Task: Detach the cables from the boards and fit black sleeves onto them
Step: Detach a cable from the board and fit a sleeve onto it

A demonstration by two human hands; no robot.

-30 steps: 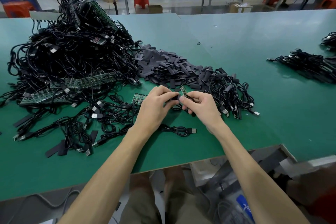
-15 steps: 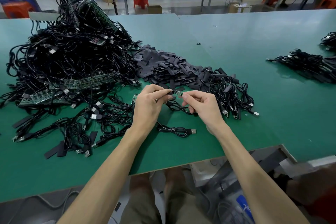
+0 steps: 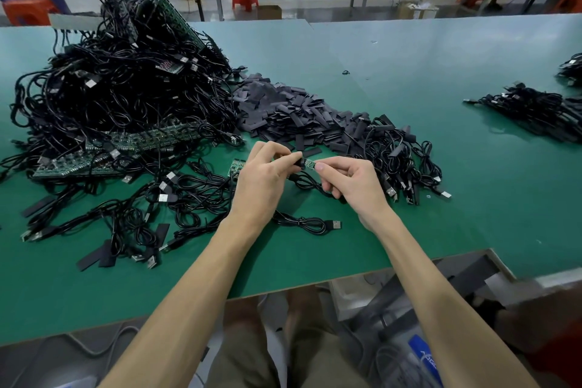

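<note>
My left hand (image 3: 263, 179) pinches a black sleeve (image 3: 297, 163) at the end of a thin black cable (image 3: 307, 181). My right hand (image 3: 352, 183) pinches the small green board tip (image 3: 310, 164) of that cable, which sticks out of the sleeve. The cable loops down between both hands. A tall heap of black cables on green boards (image 3: 126, 98) fills the left of the table. A pile of flat black sleeves (image 3: 289, 113) lies just beyond my hands.
Sleeved cables (image 3: 396, 157) lie to the right of my hands, one loose cable (image 3: 308, 224) lies below them. Another cable bundle (image 3: 535, 110) sits far right. The green table (image 3: 409, 72) has its front edge near my forearms. Workbenches and red stools stand behind.
Both hands have risen slightly and drawn together; the green board tip, earlier tilted up between my fingers, now lies level with the sleeve pushed over part of it.
</note>
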